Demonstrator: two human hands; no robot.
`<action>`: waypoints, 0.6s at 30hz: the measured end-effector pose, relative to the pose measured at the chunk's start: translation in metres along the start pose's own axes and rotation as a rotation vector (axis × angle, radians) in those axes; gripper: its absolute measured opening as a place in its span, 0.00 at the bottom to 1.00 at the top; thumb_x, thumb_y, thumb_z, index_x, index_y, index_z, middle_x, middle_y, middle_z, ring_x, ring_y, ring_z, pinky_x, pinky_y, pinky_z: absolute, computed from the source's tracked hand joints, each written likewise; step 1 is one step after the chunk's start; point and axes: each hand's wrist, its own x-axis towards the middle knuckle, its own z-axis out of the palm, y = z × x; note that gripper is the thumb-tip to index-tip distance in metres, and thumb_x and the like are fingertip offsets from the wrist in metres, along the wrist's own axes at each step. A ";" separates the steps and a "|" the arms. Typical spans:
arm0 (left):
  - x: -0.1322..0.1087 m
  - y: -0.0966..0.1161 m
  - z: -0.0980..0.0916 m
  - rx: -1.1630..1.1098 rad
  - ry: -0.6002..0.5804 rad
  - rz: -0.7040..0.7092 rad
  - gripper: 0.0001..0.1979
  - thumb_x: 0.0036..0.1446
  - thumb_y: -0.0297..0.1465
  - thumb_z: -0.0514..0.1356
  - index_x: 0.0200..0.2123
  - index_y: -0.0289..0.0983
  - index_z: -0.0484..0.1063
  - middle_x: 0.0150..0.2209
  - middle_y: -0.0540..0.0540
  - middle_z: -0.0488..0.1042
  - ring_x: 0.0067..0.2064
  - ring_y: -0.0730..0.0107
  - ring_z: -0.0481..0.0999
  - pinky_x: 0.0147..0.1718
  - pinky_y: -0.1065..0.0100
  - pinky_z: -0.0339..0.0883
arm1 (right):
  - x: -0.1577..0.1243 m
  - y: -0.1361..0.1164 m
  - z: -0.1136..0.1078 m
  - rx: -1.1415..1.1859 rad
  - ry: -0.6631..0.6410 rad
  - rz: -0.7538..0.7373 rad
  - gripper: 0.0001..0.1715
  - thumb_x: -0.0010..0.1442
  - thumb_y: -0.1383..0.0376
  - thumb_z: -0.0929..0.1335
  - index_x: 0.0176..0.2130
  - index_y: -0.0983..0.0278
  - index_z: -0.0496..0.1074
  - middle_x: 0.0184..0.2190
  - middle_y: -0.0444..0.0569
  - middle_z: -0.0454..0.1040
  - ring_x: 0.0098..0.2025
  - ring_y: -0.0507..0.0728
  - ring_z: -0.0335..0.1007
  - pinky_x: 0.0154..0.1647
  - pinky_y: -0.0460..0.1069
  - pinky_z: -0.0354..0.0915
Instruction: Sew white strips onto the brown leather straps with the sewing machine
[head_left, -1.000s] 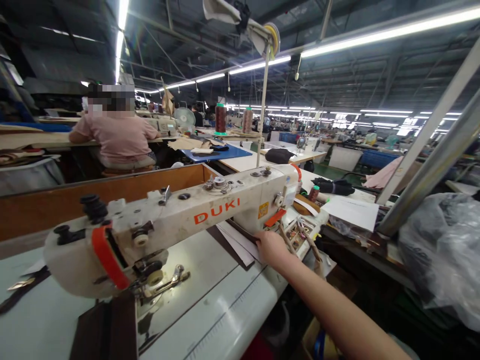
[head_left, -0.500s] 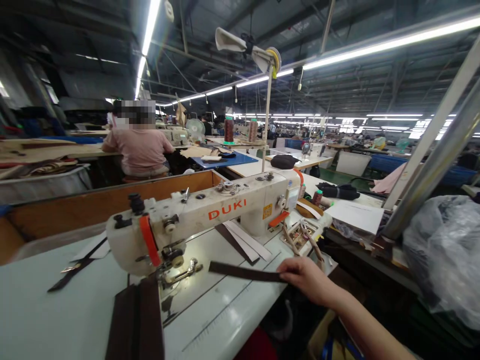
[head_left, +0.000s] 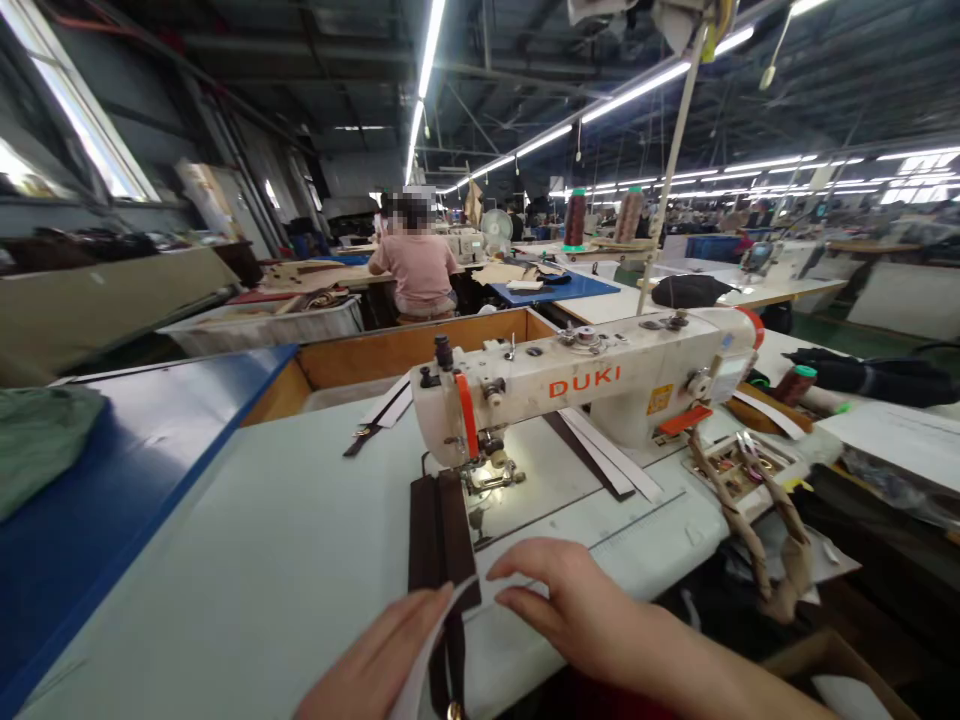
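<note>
My left hand (head_left: 382,650) is closed on a dark strip with a white back (head_left: 420,668), which rises and curls toward the sewing machine. My right hand (head_left: 577,605) is just right of the strip's upper end, thumb and forefinger apart. Beneath the strip lies a dark brown piece (head_left: 424,535) with a line down its length, running to the machine's needle area. A small gold-coloured metal part (head_left: 454,711) shows at the bottom edge. The white sewing machine (head_left: 525,390), marked DUKI, stands just beyond both hands.
Dark and white strips (head_left: 600,455) lie under the machine arm, others (head_left: 382,410) left of it. A small parts tray (head_left: 750,465) with scissors sits at right. A blue tabletop (head_left: 172,470) adjoins on the left. A person in pink (head_left: 417,265) sits farther back.
The view has swung left. My left hand has come into view with a white-backed strip. My right hand, which held a dark strip at the right, is now beside the left hand.
</note>
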 end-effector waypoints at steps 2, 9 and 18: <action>0.010 -0.019 -0.014 0.134 0.093 -0.092 0.24 0.62 0.28 0.46 0.61 0.42 0.60 0.55 0.48 0.72 0.52 0.67 0.75 0.52 0.68 0.68 | 0.013 0.007 0.001 -0.127 -0.003 -0.101 0.16 0.60 0.67 0.69 0.49 0.65 0.74 0.46 0.52 0.76 0.48 0.57 0.72 0.52 0.51 0.65; 0.066 -0.063 0.020 0.334 -0.064 -0.127 0.24 0.57 0.23 0.42 0.53 0.29 0.67 0.53 0.36 0.73 0.55 0.59 0.73 0.53 0.59 0.68 | 0.040 0.030 0.016 -0.553 -0.305 -0.348 0.31 0.61 0.55 0.69 0.56 0.71 0.67 0.58 0.61 0.67 0.60 0.64 0.62 0.62 0.56 0.56; 0.061 -0.065 0.057 0.344 -0.196 -0.131 0.23 0.56 0.24 0.47 0.54 0.29 0.66 0.57 0.34 0.70 0.59 0.57 0.67 0.56 0.56 0.64 | 0.046 0.045 0.032 -0.834 -0.180 -0.638 0.15 0.68 0.70 0.60 0.49 0.72 0.70 0.49 0.55 0.74 0.52 0.61 0.67 0.57 0.56 0.60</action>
